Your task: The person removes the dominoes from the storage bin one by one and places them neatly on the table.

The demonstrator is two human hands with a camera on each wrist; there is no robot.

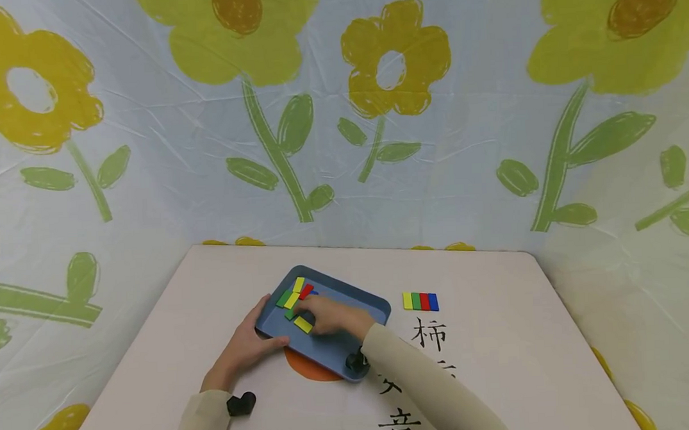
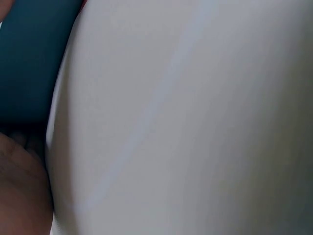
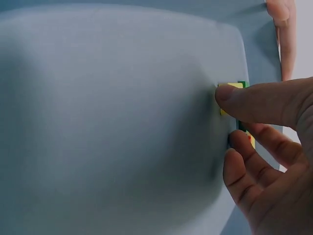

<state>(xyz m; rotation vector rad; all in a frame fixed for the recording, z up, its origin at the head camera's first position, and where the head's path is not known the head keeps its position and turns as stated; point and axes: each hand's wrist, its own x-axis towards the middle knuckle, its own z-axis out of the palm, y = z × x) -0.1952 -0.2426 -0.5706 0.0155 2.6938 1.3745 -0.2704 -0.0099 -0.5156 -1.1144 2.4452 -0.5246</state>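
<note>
A blue-grey rectangular tray (image 1: 348,290) lies at a slant on the table, with several small yellow, green, red and blue tiles (image 1: 291,300) loose toward its left end. My left hand (image 1: 248,341) holds the tray's left corner, thumb along the near rim and fingers at the left end. Inside the tray, my right hand (image 1: 328,315) reaches over the tiles. In the right wrist view its thumb overlaps a yellow tile (image 3: 234,85); thumb and index finger stand apart, the other fingers bent. No tile is plainly pinched. The left wrist view shows mostly tabletop.
Right of the tray, a row of yellow, green, red and blue tiles (image 1: 420,301) lies side by side. Black printed characters (image 1: 429,334) run down the table, partly covered by my right sleeve (image 1: 427,384). An orange patch (image 1: 310,365) shows under the tray. Flower-print cloth (image 1: 464,171) stands behind.
</note>
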